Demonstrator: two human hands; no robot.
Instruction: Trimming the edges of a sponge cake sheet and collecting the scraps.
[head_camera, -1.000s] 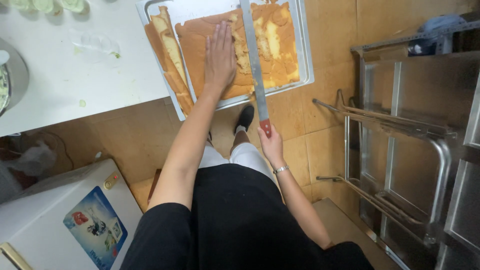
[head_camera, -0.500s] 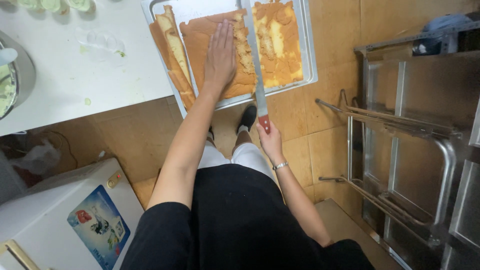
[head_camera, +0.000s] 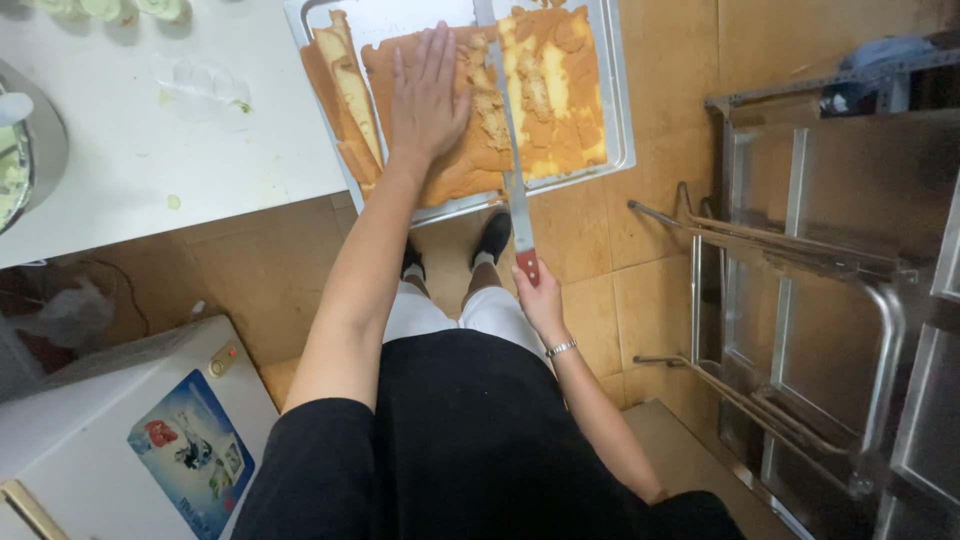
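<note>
- A white chest (head_camera: 120, 440) with a coloured picture on its lid stands at the near left, on the brown tiled floor (head_camera: 250, 270).
- Beyond it, a white table (head_camera: 150, 130) fills the far left. It has a few pale green smears, and the rim of a metal bowl (head_camera: 35, 150) shows at its left edge.
- Small pale green pieces (head_camera: 100, 8) sit along the far edge of the table.
- A metal baking tray (head_camera: 620, 100) rests at the table's right end, its near edge jutting out over the floor.
- On the tray lies a flat golden-brown sponge cake (head_camera: 560, 90), with trimmed strips (head_camera: 340, 90) piled along the tray's left side.
- The left hand (head_camera: 428, 95) lies flat and fully open on the left part of the cake, fingers stretched out and pressed together, gripping nothing.
- A long knife (head_camera: 505, 130) lies across the cake from far to near, just right of the left hand, its blade running down the middle of the sheet and past the tray's near edge.
- The right hand (head_camera: 540, 295) is closed around the knife's red handle, near the body and below the tray's edge; a bracelet sits on that wrist.
- The person wears a black top and white shorts, with dark shoes visible on the floor under the tray.
- At the right stands a steel rack (head_camera: 800, 300) with rails and empty tray runners; a blue cloth (head_camera: 880, 55) lies on its far top.
</note>
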